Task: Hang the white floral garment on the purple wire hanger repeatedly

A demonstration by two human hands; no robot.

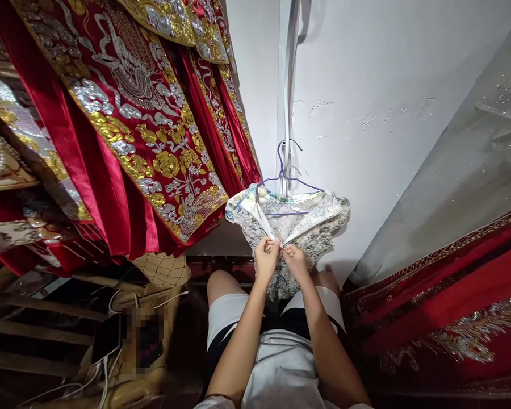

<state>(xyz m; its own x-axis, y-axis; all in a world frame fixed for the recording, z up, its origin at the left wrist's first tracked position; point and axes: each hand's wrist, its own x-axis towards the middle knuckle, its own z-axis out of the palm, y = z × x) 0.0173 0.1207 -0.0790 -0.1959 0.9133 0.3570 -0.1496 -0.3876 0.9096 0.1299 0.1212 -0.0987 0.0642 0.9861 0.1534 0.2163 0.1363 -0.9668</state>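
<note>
In front of me a floral short-sleeved blouse [302,227] with a wide pale collar hangs on a thin purple hanger [303,183]. Its hook is at a white pole against the wall. My left hand [267,253] pinches the left front edge of the blouse where the collar ends in a V. Close beside it, my right hand [293,260] pinches the opposite edge, the fingertips of both hands nearly meeting. Whether a button or other fastener lies between the fingers is too small to make out. The blouse's lower part hangs down between my knees.
Red garments [153,125] embroidered in gold and silver hang at the left. Below them a phone [107,338] with a white cable lies on a wooden chair [38,335]. A white wall [357,74] stands ahead; red embroidered cloth [464,307] and a translucent cover [464,159] are at the right.
</note>
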